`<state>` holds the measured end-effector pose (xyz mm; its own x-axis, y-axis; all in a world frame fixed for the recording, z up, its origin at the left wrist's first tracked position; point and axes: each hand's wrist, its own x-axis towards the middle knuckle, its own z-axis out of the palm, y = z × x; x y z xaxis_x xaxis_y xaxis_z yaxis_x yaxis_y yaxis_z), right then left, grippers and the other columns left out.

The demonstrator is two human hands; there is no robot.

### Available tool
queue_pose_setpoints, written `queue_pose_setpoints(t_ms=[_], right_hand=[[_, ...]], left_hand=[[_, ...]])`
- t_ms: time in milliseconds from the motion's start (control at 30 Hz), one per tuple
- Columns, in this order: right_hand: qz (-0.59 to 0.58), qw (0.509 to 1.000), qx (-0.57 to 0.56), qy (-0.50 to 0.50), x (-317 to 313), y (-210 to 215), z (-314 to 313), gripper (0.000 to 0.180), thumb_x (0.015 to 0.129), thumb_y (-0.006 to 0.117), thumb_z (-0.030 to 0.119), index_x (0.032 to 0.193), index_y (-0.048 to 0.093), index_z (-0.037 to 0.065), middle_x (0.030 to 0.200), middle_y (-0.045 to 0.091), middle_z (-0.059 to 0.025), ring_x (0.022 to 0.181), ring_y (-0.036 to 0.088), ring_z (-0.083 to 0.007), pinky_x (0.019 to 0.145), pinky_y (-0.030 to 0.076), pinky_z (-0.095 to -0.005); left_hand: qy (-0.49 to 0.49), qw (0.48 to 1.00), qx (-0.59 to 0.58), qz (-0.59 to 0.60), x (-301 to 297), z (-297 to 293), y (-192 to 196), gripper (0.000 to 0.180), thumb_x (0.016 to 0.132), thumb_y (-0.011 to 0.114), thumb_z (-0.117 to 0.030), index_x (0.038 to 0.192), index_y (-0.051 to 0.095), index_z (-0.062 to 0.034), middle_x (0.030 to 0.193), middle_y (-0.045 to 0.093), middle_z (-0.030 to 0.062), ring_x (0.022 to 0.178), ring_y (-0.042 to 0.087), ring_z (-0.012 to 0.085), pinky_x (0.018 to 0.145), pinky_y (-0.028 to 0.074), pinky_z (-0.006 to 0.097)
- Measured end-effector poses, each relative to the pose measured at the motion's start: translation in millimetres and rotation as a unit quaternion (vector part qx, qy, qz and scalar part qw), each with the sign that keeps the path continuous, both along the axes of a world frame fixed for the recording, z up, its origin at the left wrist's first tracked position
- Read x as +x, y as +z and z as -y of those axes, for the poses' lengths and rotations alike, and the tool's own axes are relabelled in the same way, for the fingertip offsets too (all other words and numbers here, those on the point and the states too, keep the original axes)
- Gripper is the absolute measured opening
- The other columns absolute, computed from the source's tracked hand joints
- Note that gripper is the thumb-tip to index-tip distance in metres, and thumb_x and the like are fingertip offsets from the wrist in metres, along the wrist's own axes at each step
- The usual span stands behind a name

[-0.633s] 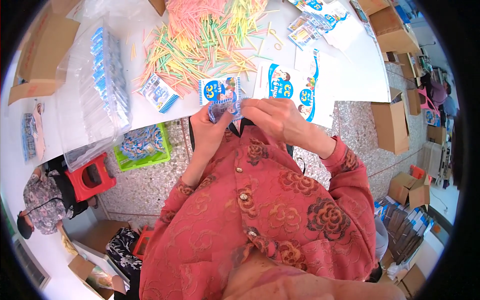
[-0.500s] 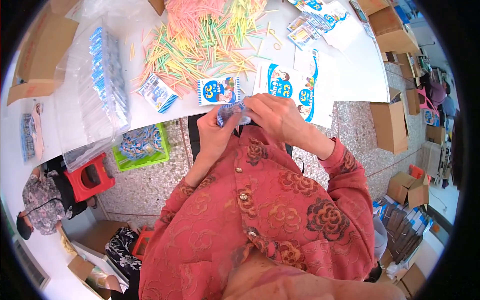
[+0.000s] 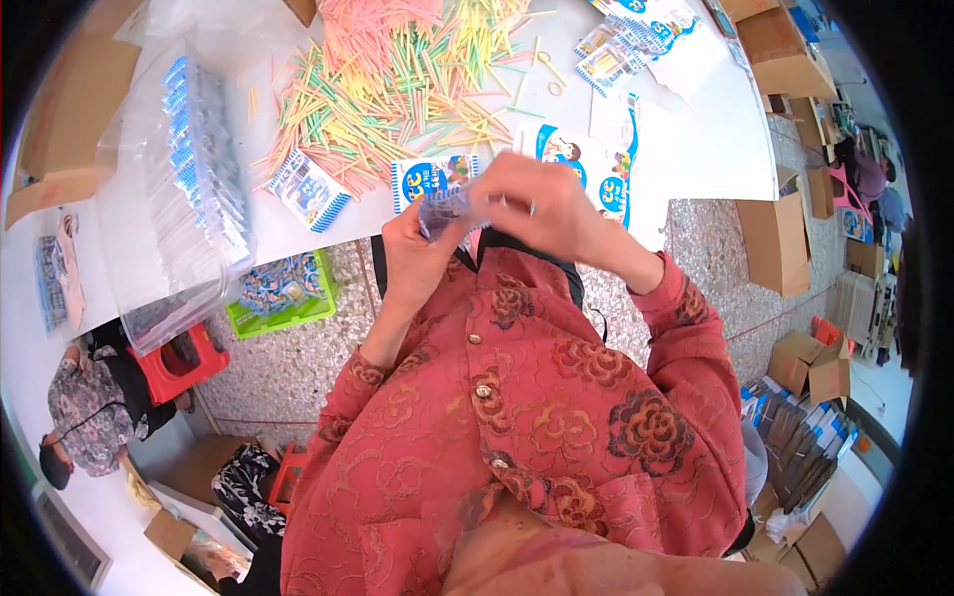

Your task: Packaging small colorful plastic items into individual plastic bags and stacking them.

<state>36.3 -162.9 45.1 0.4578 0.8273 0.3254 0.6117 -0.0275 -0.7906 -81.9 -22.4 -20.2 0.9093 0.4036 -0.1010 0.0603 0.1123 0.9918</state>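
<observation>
Here, the left hand (image 3: 412, 253) pinches a small blue-striped packet (image 3: 443, 207), its long axis unclear; the blurred right hand (image 3: 547, 204) is just right of it, whether gripping I cannot tell. Left of that packet, a clear plastic container (image 3: 149, 258) holds striped sachets (image 3: 202, 159); lower left, a green crate (image 3: 288, 325) holds more.

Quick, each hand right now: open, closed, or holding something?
Left hand: closed, holding a small blue-and-white packet.
Right hand: curled beside that packet, blurred; whether it grips anything can't be told.
</observation>
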Motion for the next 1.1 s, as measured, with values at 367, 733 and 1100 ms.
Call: queue_pose_setpoints(t_ms=[367, 733, 1100], right_hand=[[0.166, 0.928, -0.278, -0.183, 60.7, -76.3, -21.7, 0.055, 0.074, 0.066, 0.041, 0.109, 0.047, 0.003, 0.099, 0.052, -0.0137, 0.074, 0.061, -0.0330, 0.061, 0.049, -0.0408], [0.191, 0.938, -0.232, -0.171, 96.0, -103.3, -43.5, 0.036, 0.078, 0.063, 0.025, 0.103, 0.047, 0.005, 0.098, 0.052, -0.0150, 0.080, 0.059, -0.0353, 0.065, 0.050, -0.0432], [0.094, 0.961, -0.255, -0.055, 28.6, -77.8, -2.6, 0.036, 0.072, 0.065, 0.021, 0.102, 0.048, 0.010, 0.098, 0.053, -0.0104, 0.076, 0.059, -0.0334, 0.063, 0.048, -0.0431]], left_hand=[[0.134, 0.990, -0.044, 0.031, -6.7, -35.9, 14.3, 0.026, 0.074, 0.067, 0.001, 0.100, 0.063, 0.0044, 0.091, 0.065, 0.0047, 0.078, 0.059, 0.0082, 0.071, 0.047, 0.022], [0.144, 0.988, -0.042, 0.025, -9.3, -38.7, 12.0, 0.026, 0.074, 0.068, -0.001, 0.099, 0.063, 0.0044, 0.087, 0.065, 0.0034, 0.074, 0.058, 0.0066, 0.069, 0.046, 0.021], [0.148, 0.987, -0.040, 0.044, -3.9, -43.6, 11.9, 0.027, 0.074, 0.069, -0.001, 0.100, 0.063, 0.0050, 0.090, 0.065, 0.0052, 0.076, 0.059, 0.0078, 0.072, 0.046, 0.022]])
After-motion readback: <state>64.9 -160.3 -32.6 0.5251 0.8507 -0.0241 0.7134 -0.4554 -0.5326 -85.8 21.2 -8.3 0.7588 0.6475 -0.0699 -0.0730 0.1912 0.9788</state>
